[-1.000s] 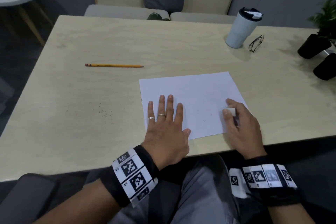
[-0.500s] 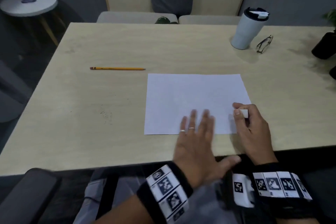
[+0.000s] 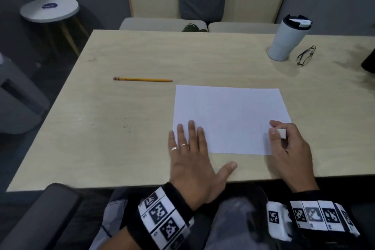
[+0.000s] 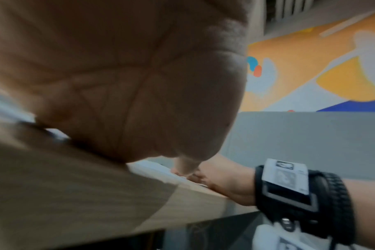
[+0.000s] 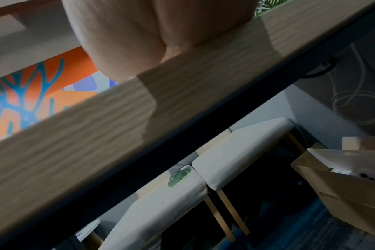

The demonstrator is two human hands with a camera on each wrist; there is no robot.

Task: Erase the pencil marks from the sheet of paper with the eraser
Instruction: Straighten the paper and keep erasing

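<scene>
A white sheet of paper lies on the light wooden table in front of me. No pencil marks show on it in the head view. My left hand lies flat with straight fingers over the sheet's near left corner. My right hand rests at the sheet's near right corner and pinches a small white eraser between thumb and fingers. In the left wrist view my palm fills the frame, and my right hand rests on the table edge. The right wrist view shows only the heel of my hand on the table edge.
A yellow pencil lies left of the sheet, further back. A white tumbler and folded glasses stand at the far right. Dark eraser crumbs dot the table left of the sheet. Cream chairs sit beyond the table.
My left hand swept from the sheet's left part to its near edge and back to the near left corner. The dark specks on the near right part of the sheet are gone.
</scene>
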